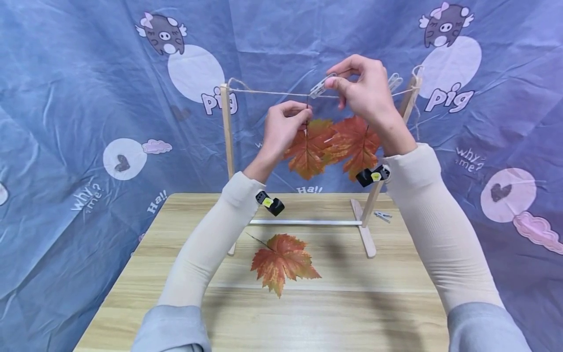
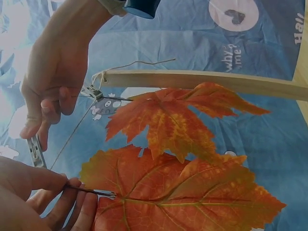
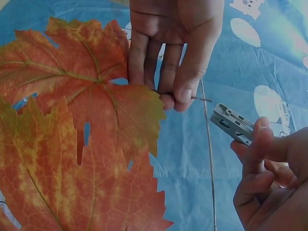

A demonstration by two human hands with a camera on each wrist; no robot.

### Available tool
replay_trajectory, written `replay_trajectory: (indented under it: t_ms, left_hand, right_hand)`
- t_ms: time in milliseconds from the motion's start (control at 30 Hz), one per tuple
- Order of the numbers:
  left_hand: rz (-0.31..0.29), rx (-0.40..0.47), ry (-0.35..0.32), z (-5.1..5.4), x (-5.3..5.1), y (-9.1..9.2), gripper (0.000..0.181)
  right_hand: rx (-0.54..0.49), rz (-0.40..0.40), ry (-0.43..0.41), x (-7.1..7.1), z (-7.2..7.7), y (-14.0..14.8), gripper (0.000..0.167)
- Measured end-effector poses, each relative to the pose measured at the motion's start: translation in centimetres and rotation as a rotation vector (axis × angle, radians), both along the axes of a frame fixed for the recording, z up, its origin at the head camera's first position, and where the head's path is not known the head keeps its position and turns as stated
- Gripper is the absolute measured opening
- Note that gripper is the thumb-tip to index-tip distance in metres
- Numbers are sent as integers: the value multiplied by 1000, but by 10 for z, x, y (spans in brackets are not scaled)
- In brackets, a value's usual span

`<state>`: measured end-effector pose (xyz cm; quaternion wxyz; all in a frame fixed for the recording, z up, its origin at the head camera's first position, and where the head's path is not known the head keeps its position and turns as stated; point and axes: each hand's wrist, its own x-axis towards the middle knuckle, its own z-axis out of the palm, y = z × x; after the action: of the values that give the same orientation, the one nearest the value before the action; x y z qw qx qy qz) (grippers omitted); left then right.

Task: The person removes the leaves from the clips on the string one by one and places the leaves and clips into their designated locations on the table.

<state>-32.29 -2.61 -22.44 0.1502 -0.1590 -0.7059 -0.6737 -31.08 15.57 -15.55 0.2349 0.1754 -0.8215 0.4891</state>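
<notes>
Pinches the stem (image 2: 91, 191) of one leaf (image 1: 306, 154) in the left hand (image 1: 288, 124), holding the leaf just below the string (image 1: 272, 92). Grips a clothespin (image 3: 233, 126) near its tail in the right hand (image 1: 367, 88), with mouth aimed at the string beside the stem's tip. Hard to judge from these angles whether touching the string or just short of it.

Could bite the string alone and miss the stem, from having so little tip past the string. Could drop the leaf by loosening the left pinch ahead of a firm bite. Could also sway the string by pressing on it, and so jostle the second leaf (image 1: 357, 146), hung from a clip (image 1: 395, 82) toward the string's right end and overlapping the held leaf.

Below the string, find a pale wood-grain table (image 1: 154, 283), bearing a third leaf (image 1: 283, 259) on the string's near side and a loose clothespin (image 1: 382, 216) under its right end. At the string's two ends, note a left post (image 1: 227, 132) and a right post (image 1: 410, 102); low beneath it, a pale bar (image 1: 305, 222). Behind the string, see a creased blue curtain (image 1: 281, 39), printed with pigs and lettering.
</notes>
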Motion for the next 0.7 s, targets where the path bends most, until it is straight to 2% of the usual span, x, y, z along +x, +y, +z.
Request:
replay_trajectory:
  t_ms: [500,700]
  left_hand:
    - [20,-5,-6,-3,7,-23,12]
    - [14,8,-4,-3,11,-31,12]
  right_hand:
    - [-69,7,-13,7,-1,12,17]
    - [-87,34,-36,9,-4,17,22]
